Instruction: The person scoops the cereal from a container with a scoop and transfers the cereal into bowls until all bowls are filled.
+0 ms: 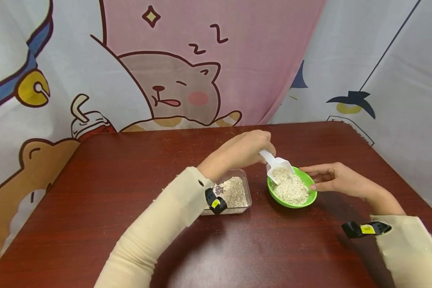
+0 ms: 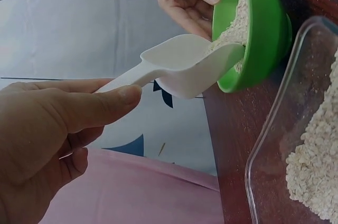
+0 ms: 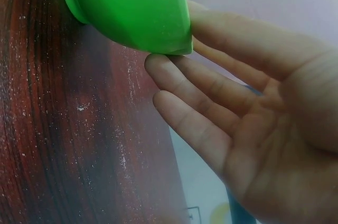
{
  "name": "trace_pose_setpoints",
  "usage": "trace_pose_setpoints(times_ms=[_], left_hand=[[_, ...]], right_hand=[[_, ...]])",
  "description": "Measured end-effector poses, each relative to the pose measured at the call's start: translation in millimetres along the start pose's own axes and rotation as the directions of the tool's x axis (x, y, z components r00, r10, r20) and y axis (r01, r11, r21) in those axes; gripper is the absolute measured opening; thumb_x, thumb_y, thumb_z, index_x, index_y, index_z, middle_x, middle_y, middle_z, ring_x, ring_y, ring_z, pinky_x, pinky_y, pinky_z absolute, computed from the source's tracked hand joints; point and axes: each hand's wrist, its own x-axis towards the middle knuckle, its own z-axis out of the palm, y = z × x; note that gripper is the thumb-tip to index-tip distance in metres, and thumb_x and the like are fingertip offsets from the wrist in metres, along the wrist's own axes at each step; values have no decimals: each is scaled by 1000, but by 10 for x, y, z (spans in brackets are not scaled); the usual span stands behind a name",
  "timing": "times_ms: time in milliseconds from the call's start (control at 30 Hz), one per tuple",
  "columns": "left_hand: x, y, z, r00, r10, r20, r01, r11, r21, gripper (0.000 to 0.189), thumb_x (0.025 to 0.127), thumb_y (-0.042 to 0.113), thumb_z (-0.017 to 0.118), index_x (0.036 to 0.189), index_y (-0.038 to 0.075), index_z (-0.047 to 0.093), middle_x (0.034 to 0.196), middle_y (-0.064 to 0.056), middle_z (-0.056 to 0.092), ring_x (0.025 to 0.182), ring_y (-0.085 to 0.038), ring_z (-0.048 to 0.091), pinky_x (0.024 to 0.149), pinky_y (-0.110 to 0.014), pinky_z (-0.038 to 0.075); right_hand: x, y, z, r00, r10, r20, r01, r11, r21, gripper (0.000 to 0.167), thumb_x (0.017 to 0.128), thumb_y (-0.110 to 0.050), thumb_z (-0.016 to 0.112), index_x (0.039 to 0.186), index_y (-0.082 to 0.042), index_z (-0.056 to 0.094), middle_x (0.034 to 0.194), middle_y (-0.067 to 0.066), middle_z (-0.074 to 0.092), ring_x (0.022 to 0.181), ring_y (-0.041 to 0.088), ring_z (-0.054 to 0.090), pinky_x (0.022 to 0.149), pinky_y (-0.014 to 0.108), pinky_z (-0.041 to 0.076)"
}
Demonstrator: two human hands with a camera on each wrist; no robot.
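Note:
My left hand (image 1: 250, 148) pinches the handle of a white plastic scoop (image 2: 193, 76) between thumb and fingers. The scoop's mouth is tilted down over a green bowl (image 1: 289, 205), with pale flakes like rolled oats (image 1: 296, 192) heaped inside the bowl and some still in the scoop. On the bowl's right side, my right hand (image 1: 342, 180) holds its rim with the thumb and fingertips. In the right wrist view, the lower fingers (image 3: 198, 129) stretch out beneath the rim. Left of the bowl, partly behind my left wrist, a clear rectangular container (image 1: 249, 196) holds more flakes.
The dark red-brown table (image 1: 266, 248) carries the bowl and container. A few stray flakes or specks lie on it. A cartoon-printed curtain (image 1: 273, 40) hangs behind and along the sides. Black straps circle both wrists.

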Motion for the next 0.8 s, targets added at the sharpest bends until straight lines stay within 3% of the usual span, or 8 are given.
trace_pose_setpoints(times_ms=[267,567,800], left_hand=[[9,105,-19,1000,20,-2,-20,1000,-20,15,79,19,72,93,20,72,85,3,54,83,-11,49,75,-19,37],[-6,176,2,995,86,-51,-86,996,-1,18,80,19,71,97,23,72,84,4,54,86,-12,49,74,-18,36],[-45,197,2,989,103,-103,-103,995,2,21,80,17,71,99,24,71,82,5,52,85,-12,47,71,-17,36]], right_hand=[[-1,-1,-8,1000,-1,-6,1,1000,-7,53,80,-16,71,127,-1,52,115,17,59,88,10,59,66,28,50],[-5,2,-3,1000,11,0,-11,1000,13,54,81,-15,70,128,1,50,117,18,58,92,11,60,69,28,50],[-11,-13,5,1000,13,-1,-13,1000,10,54,81,-16,70,128,1,50,119,19,57,95,9,59,71,27,50]])
